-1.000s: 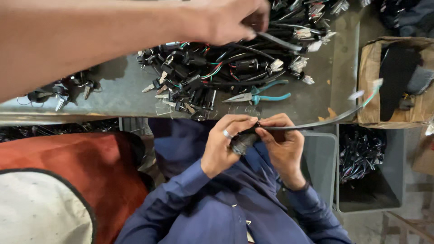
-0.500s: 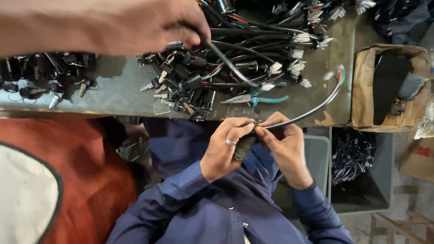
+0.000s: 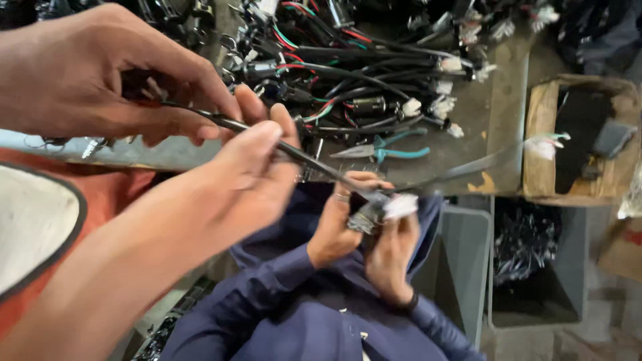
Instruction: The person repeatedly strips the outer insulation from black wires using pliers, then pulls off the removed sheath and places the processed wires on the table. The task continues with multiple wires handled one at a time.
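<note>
- Soft, even daylight fills the room; nothing glares and no hard shadows fall on the grey tabletop (image 3: 495, 100).
- The two near hands, left hand (image 3: 100, 80) and right hand (image 3: 247, 180), loom large and smeared with motion blur, fingertips soft-edged.
- The heap of black cables (image 3: 361, 73) sits dim and murky, detail lost in the dark tangle.
- A white connector (image 3: 400, 206) is washed out and blurred.
- Straight edges bow toward the corners; the cardboard box (image 3: 535, 134) leans outward.
</note>
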